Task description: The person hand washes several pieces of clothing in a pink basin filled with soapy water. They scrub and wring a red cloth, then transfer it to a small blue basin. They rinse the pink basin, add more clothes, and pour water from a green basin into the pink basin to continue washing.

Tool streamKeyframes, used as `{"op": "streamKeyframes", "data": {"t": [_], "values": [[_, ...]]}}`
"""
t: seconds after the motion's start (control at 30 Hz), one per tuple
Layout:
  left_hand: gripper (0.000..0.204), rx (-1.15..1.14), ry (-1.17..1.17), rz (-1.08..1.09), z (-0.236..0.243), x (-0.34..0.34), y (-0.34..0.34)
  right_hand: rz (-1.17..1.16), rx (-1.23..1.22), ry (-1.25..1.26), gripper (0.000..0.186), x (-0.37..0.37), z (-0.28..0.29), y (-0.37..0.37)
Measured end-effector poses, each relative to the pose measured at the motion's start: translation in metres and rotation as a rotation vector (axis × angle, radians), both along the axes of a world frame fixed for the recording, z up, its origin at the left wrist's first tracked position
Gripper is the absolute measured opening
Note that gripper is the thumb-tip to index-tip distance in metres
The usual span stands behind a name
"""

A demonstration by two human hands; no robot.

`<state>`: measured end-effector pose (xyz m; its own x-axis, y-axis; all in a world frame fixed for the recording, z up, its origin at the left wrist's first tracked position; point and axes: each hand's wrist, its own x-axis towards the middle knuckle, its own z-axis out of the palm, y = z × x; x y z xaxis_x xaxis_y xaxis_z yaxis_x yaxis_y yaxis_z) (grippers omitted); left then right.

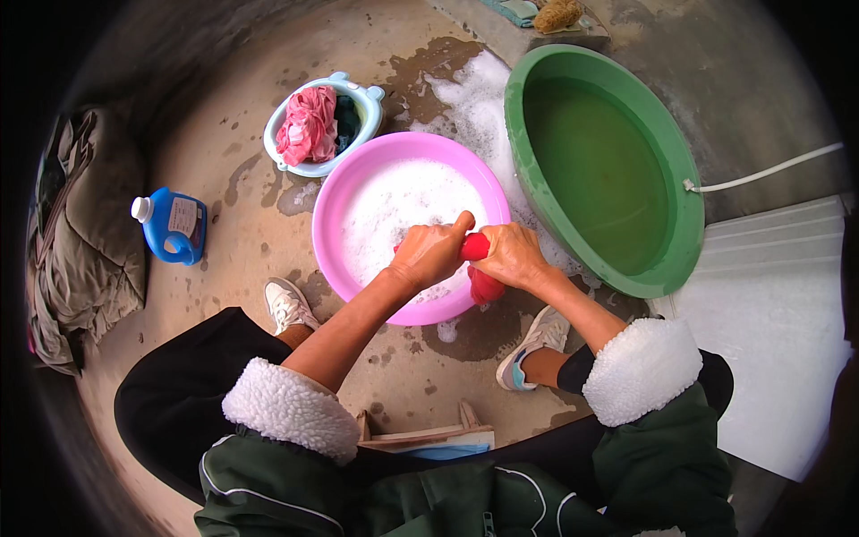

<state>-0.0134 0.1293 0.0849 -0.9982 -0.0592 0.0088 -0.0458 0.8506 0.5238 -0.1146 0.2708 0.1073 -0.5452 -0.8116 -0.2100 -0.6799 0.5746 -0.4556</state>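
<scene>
A pink basin full of white suds stands on the floor between my feet. Over its near right side, both my hands are closed around a twisted red cloth. My left hand grips one end, its thumb pointing up. My right hand is wrapped round the cloth close beside it. A loose end of the cloth hangs below my right hand, at the basin's rim. The part of the cloth inside my fists is hidden.
A light blue basin holds pink and dark clothes. At right is a large green tub of water with a white hose. A blue detergent jug and a bundled grey-brown quilt are at left. Foam wets the floor.
</scene>
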Motion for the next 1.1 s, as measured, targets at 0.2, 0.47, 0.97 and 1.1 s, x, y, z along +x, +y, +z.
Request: {"op": "streamKeyframes", "data": {"t": [0.2,0.47,0.97,1.1], "values": [[0.039,-0.071,0.311,0.008,-0.007,0.001,-0.011,-0.341,-0.271,-0.763,0.019,0.024,-0.009,-0.004],[0.038,0.125,0.53,0.114,-0.001,0.006,-0.015,-0.661,-0.366,-1.648,0.019,0.038,0.022,-0.008],[0.033,0.894,0.432,0.486,-0.035,-0.006,-0.003,-0.515,-0.885,-2.654,0.043,0.027,0.037,-0.041],[0.021,0.6,0.385,0.387,-0.018,-0.006,-0.021,-0.517,-0.711,-2.148,0.064,0.019,0.063,-0.046]]}}
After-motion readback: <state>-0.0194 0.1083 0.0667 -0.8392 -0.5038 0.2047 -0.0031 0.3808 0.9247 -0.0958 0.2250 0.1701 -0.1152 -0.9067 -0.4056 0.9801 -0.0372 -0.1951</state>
